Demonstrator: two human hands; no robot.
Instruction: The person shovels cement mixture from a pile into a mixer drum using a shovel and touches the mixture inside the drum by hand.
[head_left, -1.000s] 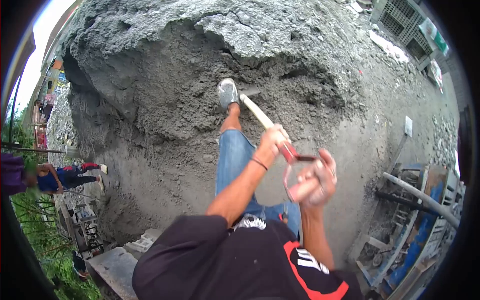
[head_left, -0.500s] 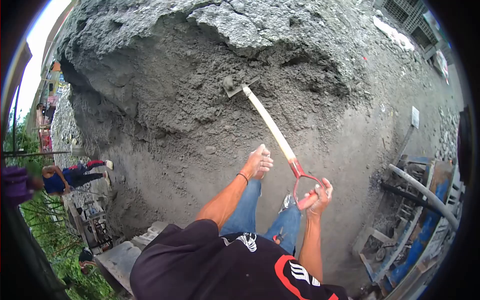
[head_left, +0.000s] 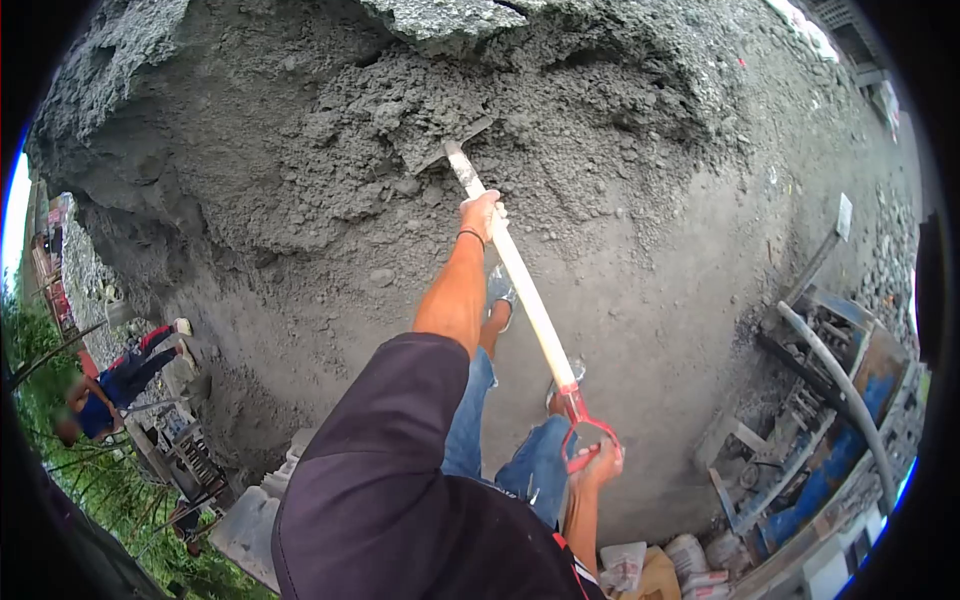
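A shovel [head_left: 525, 280] with a pale wooden shaft and a red D-shaped handle slants across the middle of the head view. Its flat blade [head_left: 448, 148] is pressed into the foot of a grey sand and gravel pile [head_left: 330, 130], partly covered by loose material. Low on the shaft, not far above the blade, my left hand [head_left: 482, 214] is wrapped around the wood. My right hand [head_left: 600, 463] grips the red handle close to my right leg.
To the right stands a blue, rusty metal machine [head_left: 830, 440] with a grey pipe. Several filled sacks [head_left: 690, 560] lie at the bottom right. Another person [head_left: 115, 385] is at the left near concrete blocks. The pile overhangs at the top.
My left hand, earlier off the shovel, has reached forward and closed around the shaft. The right hand and handle have come lower and nearer my body. Loose material now lies over the blade.
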